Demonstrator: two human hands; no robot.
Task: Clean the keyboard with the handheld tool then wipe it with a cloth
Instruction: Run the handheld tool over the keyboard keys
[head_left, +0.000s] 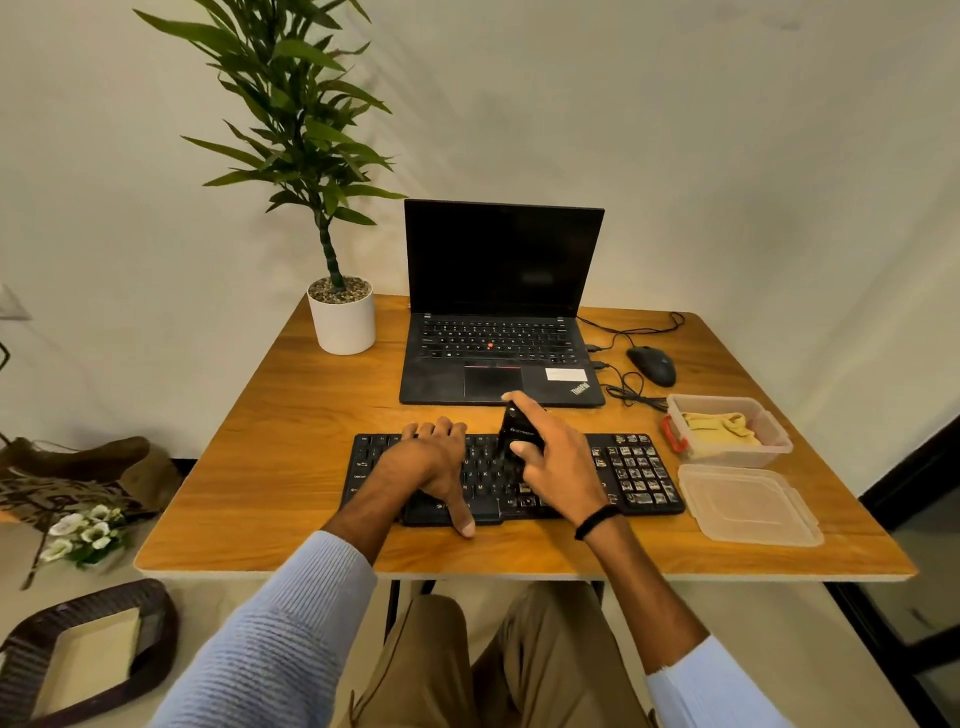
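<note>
A: Where do we find the keyboard (639, 473)?

B: We see it flat on the wooden table (291, 441), near the front edge, just in front of the open laptop (498, 322). It is black. Both hands cover its middle, and its right end with the number pad is in plain view.

A: And the left hand (434, 462)?

B: We see it laid across the left half of the keyboard. Its fingers bend over the far edge and the thumb reaches to the near edge, so it grips the board between them.

A: What do we make of the right hand (556, 457)?

B: It is wrapped around the black handheld tool (514, 441). The thumb presses on the tool's side and the forefinger lies over its top. A dark wristband (596, 521) sits on that wrist.

A: How does the tool stand?

B: Nearly upright, leaning a little away from us, with its lower end down on the keys at the middle of the board. We cannot make out the tip; it is blurred.

A: The cloth (719, 428)?

B: Yellow and crumpled, it lies inside an open clear plastic container (774, 447) to the right of the keyboard. The container's lid (748, 506) lies flat on the table just in front of it, close to the keyboard's right end.

A: What else do we see on the table?

B: A black wired mouse (652, 365) right of the laptop, its cable looping beside it, and a potted plant (340, 317) in a white pot at the far left corner.
</note>
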